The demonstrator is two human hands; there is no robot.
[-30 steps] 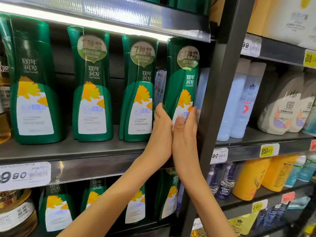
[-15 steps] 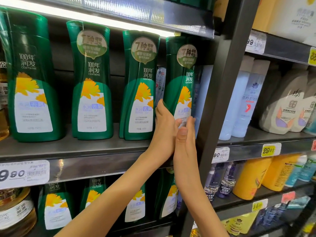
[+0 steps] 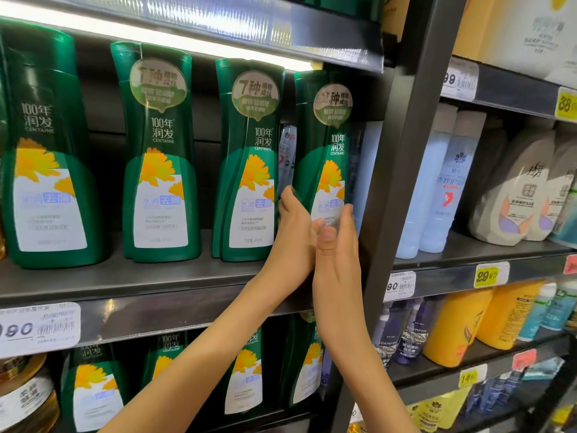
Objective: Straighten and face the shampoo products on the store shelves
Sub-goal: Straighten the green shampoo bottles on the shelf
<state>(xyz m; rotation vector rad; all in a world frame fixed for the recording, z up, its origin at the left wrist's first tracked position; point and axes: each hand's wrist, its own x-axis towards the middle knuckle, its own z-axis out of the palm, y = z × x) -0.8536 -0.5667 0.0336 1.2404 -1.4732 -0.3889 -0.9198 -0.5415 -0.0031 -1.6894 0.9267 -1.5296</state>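
I count 4 green shampoo bottles (image 3: pixel 160 151) standing upright in 1 row on the shelf (image 3: pixel 156 276), each with a yellow flower and a white label. The rightmost bottle (image 3: pixel 324 142) is turned the most, showing its left side, and its base is hidden.

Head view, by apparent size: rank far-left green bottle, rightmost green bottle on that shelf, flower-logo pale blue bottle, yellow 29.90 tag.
1. far-left green bottle, though nearest the camera
2. rightmost green bottle
3. flower-logo pale blue bottle
4. yellow 29.90 tag
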